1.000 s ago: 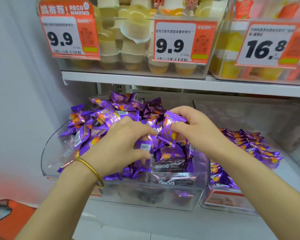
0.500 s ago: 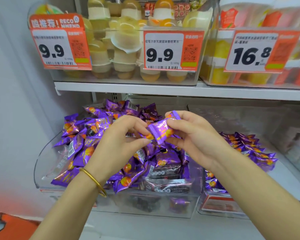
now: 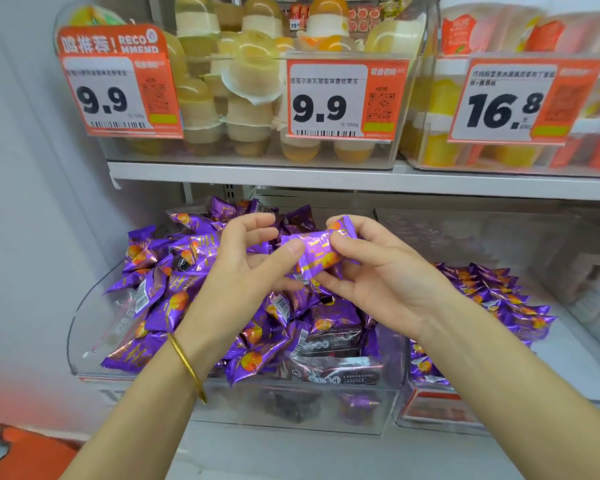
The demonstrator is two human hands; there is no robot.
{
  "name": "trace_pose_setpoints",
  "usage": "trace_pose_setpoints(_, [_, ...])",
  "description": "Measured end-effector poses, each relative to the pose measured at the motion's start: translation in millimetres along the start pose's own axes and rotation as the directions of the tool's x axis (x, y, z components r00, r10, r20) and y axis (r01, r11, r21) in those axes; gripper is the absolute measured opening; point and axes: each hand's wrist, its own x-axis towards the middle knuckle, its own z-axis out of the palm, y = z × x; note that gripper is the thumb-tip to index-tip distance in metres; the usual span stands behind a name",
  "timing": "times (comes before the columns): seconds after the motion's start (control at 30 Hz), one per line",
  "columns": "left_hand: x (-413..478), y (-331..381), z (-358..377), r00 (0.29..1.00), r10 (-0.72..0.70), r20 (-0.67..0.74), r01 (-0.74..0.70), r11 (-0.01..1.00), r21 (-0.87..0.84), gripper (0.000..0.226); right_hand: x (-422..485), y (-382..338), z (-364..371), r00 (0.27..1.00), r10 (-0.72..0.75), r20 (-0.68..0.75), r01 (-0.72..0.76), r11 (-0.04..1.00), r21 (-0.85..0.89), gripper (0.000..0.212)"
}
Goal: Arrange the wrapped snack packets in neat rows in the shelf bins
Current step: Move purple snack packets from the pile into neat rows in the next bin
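Both hands share one purple packet (image 3: 321, 252). My right hand (image 3: 371, 275) pinches its right end between thumb and fingers, and my left hand (image 3: 243, 271) grips the other end, thumb laid across the wrapper. The packet hangs in the air between them, above the heaped bin (image 3: 80, 327), whose loose packets lie jumbled under and behind my left hand. Out past my right wrist, a neat row (image 3: 499, 296) of the same packets stands in the neighbouring bin (image 3: 430, 410).

I judge I'm straightening this packet before placing it. The next move calls for releasing with the left hand and carrying it rightward to stand against the row, print facing the same way.

How my left fingers sit behind the wrapper is hidden. My right forearm covers part of the row, and the wrapper print is too blurred to read.
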Motion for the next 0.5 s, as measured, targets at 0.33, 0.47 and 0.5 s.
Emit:
trace_pose_setpoints(0.33, [3,-5,-2,0.998,-0.039,0.058,0.032,0.993,0.113,0.025,3,-8,2,0.999,-0.021,-0.031,0.006,0.908,-0.419,0.025])
trace_pose_setpoints(0.47, [6,-6,-8,0.999,-0.045,0.004,0.044,0.995,0.092,0.026,16,-9,-16,0.970,-0.243,0.017,0.051,0.132,-0.990,0.019])
trace_pose_setpoints(0.5, [6,-5,-8,0.999,-0.044,0.007,0.043,0.995,0.088,0.026,18,-5,-19,0.982,-0.160,0.098,0.068,-0.182,-0.981,0.018])
